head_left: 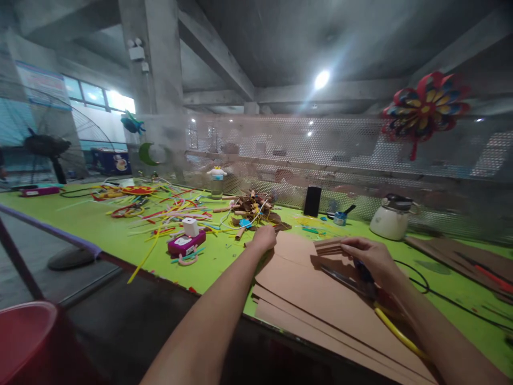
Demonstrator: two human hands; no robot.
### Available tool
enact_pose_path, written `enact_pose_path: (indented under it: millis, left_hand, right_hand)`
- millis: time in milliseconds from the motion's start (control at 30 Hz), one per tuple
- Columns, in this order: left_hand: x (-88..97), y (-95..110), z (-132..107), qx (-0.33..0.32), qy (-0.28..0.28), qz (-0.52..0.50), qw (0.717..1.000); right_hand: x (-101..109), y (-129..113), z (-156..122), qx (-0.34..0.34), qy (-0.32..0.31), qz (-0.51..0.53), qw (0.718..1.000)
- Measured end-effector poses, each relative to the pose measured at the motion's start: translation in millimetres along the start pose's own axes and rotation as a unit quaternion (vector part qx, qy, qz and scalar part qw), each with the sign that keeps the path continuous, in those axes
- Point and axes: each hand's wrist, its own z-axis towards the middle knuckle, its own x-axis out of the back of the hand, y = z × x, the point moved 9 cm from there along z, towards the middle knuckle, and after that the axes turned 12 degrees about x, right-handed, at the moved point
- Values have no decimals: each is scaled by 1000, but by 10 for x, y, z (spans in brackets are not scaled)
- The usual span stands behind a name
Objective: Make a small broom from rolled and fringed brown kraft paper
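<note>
A stack of brown cardboard sheets (pixel 316 299) lies on the green table (pixel 100 224) in front of me. My left hand (pixel 263 237) rests curled on the far left corner of the top sheet, fingers closed over its edge. My right hand (pixel 371 258) is closed around a pair of scissors (pixel 344 280) with dark handles; the blades lie across the cardboard, pointing left. Narrow cut cardboard strips (pixel 327 246) sit just beyond the fingers of my right hand. A yellow tube (pixel 396 331) runs under my right forearm.
Colourful straws and strips (pixel 168 211) litter the table's left part, with a pile of brown scraps (pixel 252 208), a magenta box with a white cube (pixel 187 240), a black box (pixel 312 201), a white kettle (pixel 391 218), black cable (pixel 441 294). A red bucket (pixel 28 342) stands low left. A perforated screen backs the table.
</note>
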Motion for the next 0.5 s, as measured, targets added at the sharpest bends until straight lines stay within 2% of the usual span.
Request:
enact_pose_path:
  millis: [233,500]
  left_hand:
    - [54,-13,-48,6,32,37,999]
    - [33,0,85,-2,20,44,999]
  right_hand:
    - [-10,-34,16,9,4,20,1000]
    - [-28,-18,17,6,0,20,1000]
